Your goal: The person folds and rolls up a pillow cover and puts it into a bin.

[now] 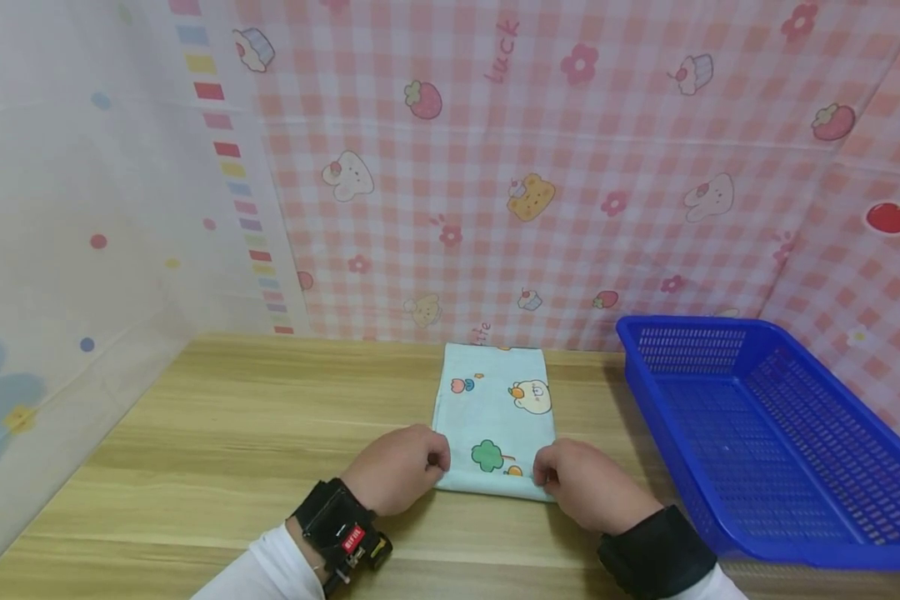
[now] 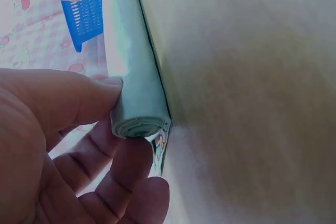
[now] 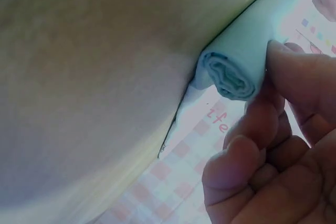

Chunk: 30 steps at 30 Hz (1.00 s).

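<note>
A light blue cloth (image 1: 492, 417) printed with cartoon bears, a tree and flowers lies as a long strip on the wooden table. Its near end is wound into a roll (image 2: 135, 72), and the coiled layers show at both ends. My left hand (image 1: 399, 469) pinches the left end of this roll between thumb and fingers. At the opposite end, my right hand (image 1: 588, 485) holds the roll the same way, and the spiral of the cloth roll (image 3: 228, 74) faces the right wrist view. The far part of the strip lies flat, reaching toward the back wall.
To the right of the cloth stands a blue plastic basket (image 1: 656, 429) with lattice walls. A pink checked backdrop (image 1: 480, 133) rises behind the wooden table (image 1: 270, 417), and a white sheet (image 1: 82, 183) hangs along the left side.
</note>
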Motion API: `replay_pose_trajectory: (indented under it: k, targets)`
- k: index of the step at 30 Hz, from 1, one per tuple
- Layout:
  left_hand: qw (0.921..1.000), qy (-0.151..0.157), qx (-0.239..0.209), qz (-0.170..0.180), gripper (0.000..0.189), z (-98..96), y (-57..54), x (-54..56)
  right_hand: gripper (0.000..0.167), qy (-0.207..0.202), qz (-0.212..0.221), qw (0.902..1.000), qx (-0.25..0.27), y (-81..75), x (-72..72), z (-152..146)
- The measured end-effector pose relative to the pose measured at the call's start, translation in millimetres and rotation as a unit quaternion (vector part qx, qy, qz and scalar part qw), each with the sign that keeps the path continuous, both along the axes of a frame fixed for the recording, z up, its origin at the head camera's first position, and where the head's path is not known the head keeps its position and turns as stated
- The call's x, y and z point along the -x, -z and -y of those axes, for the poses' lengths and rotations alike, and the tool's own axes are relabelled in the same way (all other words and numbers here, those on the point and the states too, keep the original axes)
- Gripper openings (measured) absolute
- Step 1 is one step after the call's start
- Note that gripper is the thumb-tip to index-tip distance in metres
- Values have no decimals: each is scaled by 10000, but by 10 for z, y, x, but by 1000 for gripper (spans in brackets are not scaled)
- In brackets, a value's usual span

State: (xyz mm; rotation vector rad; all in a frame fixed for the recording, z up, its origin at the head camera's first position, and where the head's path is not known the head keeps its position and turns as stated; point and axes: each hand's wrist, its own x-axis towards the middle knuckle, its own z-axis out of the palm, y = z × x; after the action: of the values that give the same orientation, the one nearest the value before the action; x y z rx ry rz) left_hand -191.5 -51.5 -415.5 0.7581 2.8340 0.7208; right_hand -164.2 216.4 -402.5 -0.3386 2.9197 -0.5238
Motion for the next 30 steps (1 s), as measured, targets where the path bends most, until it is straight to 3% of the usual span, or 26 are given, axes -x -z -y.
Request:
replay_pose_trajectory:
  k: [9,19,30]
  targets:
    - [9986,55,314,-425,4,-2,-33,-28,22,-102,-276,9996,-55,22,1,-8]
    - [9973,227,519,-470,15,-8,-57,-55,20,-242,-418,9988,-101,-7,-10,-14]
    - [9893,504,807,-1103,8,-34,-44,-89,15,-286,-459,9982,-255,-13,-28,13]
